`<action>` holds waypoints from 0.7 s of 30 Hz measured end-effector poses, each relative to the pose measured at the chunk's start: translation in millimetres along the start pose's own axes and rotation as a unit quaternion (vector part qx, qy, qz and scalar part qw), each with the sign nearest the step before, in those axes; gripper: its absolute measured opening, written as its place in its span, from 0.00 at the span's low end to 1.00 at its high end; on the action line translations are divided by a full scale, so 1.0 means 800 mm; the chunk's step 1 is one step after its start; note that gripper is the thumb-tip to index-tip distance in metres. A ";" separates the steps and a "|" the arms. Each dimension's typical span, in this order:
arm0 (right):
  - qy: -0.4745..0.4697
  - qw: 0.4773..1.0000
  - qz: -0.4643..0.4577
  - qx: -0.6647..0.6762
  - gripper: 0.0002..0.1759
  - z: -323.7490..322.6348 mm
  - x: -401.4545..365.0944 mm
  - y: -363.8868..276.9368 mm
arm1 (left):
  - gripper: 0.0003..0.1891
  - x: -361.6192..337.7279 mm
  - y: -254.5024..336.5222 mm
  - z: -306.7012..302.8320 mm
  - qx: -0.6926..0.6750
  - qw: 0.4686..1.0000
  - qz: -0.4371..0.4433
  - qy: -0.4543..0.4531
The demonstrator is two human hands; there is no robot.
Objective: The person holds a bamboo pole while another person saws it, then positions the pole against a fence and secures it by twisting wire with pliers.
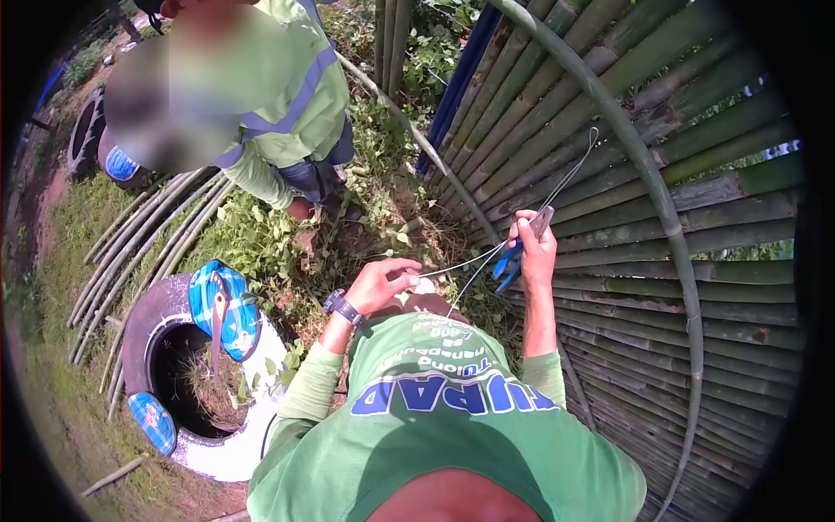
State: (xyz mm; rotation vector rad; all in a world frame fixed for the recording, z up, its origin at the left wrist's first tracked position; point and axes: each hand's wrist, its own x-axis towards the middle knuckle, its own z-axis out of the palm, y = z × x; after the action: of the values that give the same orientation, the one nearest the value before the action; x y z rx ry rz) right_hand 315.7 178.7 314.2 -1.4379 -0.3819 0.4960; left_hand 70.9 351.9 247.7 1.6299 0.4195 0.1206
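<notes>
My left hand [383, 285], with a dark watch on the wrist, pinches a thin wire [461, 264] between thumb and fingers. My right hand [536, 250] is closed around a pair of pliers [508, 264]. Their blue handles stick out on the left of the hand, and a grey metal part shows above the fingers. From near the right hand the wire runs up in a long narrow loop in front of the bamboo poles. Another strand slants down toward my shirt. My fingers hide where wire and pliers meet.
A wall of bamboo poles [609, 174] stands on the right, crossed by a long curved pole [648, 165]. At left lies a painted tire [248, 439] with a saw [217, 324] on its blue patch. Beyond are stacked poles [143, 239] and another person [300, 96].
</notes>
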 end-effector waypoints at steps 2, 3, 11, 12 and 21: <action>-0.017 0.999 0.013 0.036 0.12 0.000 0.007 0.008 | 0.17 -0.002 0.006 -0.017 -0.022 0.999 -0.035 0.028; -0.024 0.999 0.016 0.018 0.12 0.001 0.008 0.014 | 0.17 -0.002 0.003 -0.018 0.037 0.995 0.029 0.083; -0.091 0.995 -0.032 -0.019 0.12 0.044 0.008 0.036 | 0.28 0.062 0.033 0.047 0.212 0.971 0.097 0.052; -0.099 0.994 -0.043 -0.009 0.12 0.045 0.012 0.037 | 0.25 0.075 0.032 0.060 0.157 0.985 0.067 -0.002; -0.033 0.999 -0.037 -0.021 0.16 -0.009 0.053 0.025 | 0.15 0.133 0.050 0.079 -0.007 0.997 0.020 -0.068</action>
State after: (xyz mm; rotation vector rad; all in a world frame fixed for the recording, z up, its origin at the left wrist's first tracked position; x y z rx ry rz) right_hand 353.6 196.6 291.9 -1.4449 -0.4992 0.4776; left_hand 197.7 326.4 262.0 1.6222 0.2815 0.0434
